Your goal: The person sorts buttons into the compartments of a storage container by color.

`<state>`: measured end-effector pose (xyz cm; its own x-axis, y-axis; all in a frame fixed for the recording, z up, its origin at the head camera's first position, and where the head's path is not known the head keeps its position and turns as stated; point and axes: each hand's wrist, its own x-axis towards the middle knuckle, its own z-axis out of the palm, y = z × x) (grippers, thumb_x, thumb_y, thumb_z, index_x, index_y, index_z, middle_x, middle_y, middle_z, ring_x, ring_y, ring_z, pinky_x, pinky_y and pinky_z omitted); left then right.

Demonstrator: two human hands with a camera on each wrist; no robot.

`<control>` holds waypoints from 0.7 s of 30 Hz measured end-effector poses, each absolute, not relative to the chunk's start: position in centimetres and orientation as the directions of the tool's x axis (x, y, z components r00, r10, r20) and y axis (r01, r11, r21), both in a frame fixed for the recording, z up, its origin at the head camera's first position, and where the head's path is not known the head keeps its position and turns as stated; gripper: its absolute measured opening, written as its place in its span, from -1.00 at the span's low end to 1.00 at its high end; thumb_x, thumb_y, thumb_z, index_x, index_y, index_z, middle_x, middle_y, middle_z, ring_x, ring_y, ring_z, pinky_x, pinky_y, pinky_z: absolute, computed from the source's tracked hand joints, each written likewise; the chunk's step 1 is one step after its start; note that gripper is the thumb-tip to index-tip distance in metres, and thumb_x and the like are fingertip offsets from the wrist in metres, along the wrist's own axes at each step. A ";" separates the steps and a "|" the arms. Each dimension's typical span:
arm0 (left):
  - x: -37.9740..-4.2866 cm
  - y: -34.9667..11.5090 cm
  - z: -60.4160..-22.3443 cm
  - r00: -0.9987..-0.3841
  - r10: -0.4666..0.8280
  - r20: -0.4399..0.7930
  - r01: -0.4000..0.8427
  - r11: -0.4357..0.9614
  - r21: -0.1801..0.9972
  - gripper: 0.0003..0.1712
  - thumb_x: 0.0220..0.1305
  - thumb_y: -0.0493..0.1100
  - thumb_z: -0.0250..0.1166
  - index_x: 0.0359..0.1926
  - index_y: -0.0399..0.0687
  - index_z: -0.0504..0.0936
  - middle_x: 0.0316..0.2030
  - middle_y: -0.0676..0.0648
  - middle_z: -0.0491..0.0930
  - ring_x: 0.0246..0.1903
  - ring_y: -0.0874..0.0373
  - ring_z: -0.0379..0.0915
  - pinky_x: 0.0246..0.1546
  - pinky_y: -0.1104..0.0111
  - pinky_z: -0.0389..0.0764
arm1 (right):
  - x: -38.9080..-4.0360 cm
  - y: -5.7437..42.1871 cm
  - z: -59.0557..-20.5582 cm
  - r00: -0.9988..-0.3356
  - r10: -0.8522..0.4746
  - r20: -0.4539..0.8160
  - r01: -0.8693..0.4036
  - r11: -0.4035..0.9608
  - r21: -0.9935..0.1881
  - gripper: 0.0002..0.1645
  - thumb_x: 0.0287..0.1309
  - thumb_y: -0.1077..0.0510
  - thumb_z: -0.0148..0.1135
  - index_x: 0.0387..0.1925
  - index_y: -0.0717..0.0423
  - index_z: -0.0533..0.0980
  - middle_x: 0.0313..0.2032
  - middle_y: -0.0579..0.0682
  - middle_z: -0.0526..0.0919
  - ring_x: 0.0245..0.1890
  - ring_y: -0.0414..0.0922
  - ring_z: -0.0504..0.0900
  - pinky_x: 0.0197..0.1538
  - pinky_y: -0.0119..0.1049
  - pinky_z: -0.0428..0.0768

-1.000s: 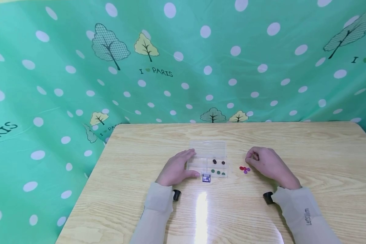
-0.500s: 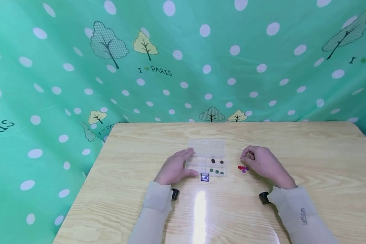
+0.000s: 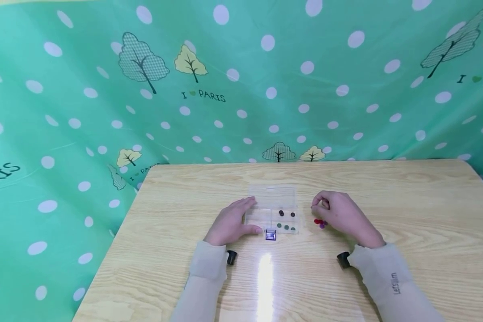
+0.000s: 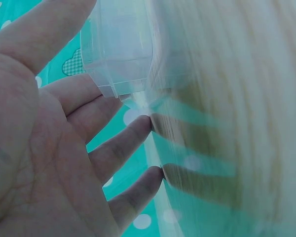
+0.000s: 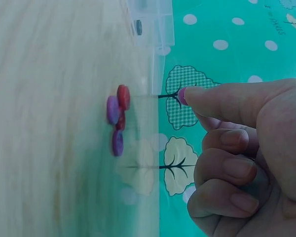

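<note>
A clear plastic compartment box (image 3: 259,216) lies on the table with its see-through lid (image 3: 271,196) folded back. My left hand (image 3: 233,222) rests along its left side, fingers fairly straight and spread, the thumb at the front edge; in the left wrist view, fingertips (image 4: 144,123) reach the tabletop beside the box corner. My right hand (image 3: 340,213) pinches a small purple-pink button (image 5: 182,96) between thumb and index finger, other fingers curled. It hovers beside loose red buttons (image 3: 317,221) and purple buttons (image 3: 322,226). Dark buttons (image 3: 281,213) and green buttons (image 3: 286,227) occupy the right compartments.
A small shiny purple piece (image 3: 270,235) sits at the box's front edge. The wooden table (image 3: 177,268) has a bright light reflection in front of the box. Behind it hangs a green dotted cloth (image 3: 241,89).
My right hand has moved left toward the box, pinching the button and lifting away from the loose pile. My left hand keeps its place at the box.
</note>
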<state>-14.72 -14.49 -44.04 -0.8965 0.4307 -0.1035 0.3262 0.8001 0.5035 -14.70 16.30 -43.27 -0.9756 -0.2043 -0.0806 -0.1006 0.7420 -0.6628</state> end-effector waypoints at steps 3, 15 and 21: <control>-14.7 -14.4 -44.1 -0.894 0.436 -0.102 0.330 0.797 0.506 -0.01 0.11 0.16 0.48 0.47 -0.13 0.33 0.48 -0.07 0.24 0.47 -0.06 0.12 0.49 0.05 0.13 | -14.7 16.1 -43.2 -0.977 -0.207 -0.061 -0.116 0.743 -0.660 -0.91 0.30 0.17 0.26 -0.23 0.10 0.62 -0.71 -0.12 0.21 -0.71 -0.16 0.18 -0.61 -0.33 0.27; -14.8 -14.3 -44.1 -0.895 0.435 -0.102 0.330 0.797 0.506 0.00 0.10 0.18 0.48 0.47 -0.11 0.33 0.49 -0.07 0.24 0.47 -0.06 0.11 0.49 0.05 0.13 | -14.9 14.4 -42.9 -0.974 -0.224 0.024 -0.179 0.708 -0.683 -0.93 0.32 0.19 0.28 -0.23 0.13 0.63 -0.70 -0.12 0.20 -0.77 -0.17 0.27 -0.52 -0.30 0.38; -14.8 -14.5 -44.1 -0.897 0.430 -0.105 0.324 0.800 0.506 0.00 0.10 0.18 0.48 0.47 -0.11 0.33 0.49 -0.05 0.23 0.48 -0.07 0.10 0.49 0.04 0.13 | -15.1 13.5 -43.0 -0.972 -0.234 0.031 -0.191 0.700 -0.688 -0.92 0.34 0.19 0.26 -0.25 0.11 0.63 -0.69 -0.13 0.19 -0.72 -0.20 0.20 -0.57 -0.33 0.33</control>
